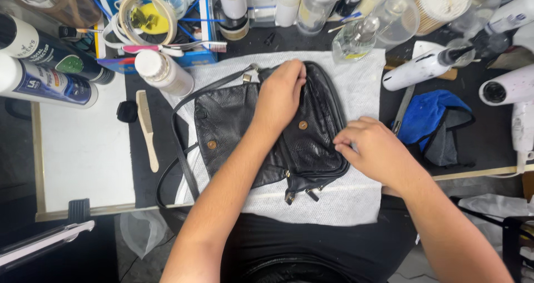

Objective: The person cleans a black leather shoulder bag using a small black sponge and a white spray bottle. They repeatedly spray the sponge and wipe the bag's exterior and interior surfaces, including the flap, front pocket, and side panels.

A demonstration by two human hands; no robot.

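Note:
A black leather bag (233,127) with a long strap (181,149) lies on a white towel (356,199) in the middle of the bench. Its flap is folded open and shows two brass snaps. My left hand (281,96) reaches across the bag and presses down on its top edge, fingers curled over it. My right hand (375,149) pinches the bag's right edge near the zipper seam. Zipper pulls hang at the bag's lower edge (300,194).
Bottles stand along the back and left, one white bottle (164,71) lying next to the bag. A wooden brush (147,130) lies at the left, a blue cloth (428,116) at the right, a white spray bottle (423,69) and a hair dryer (512,94) beyond it.

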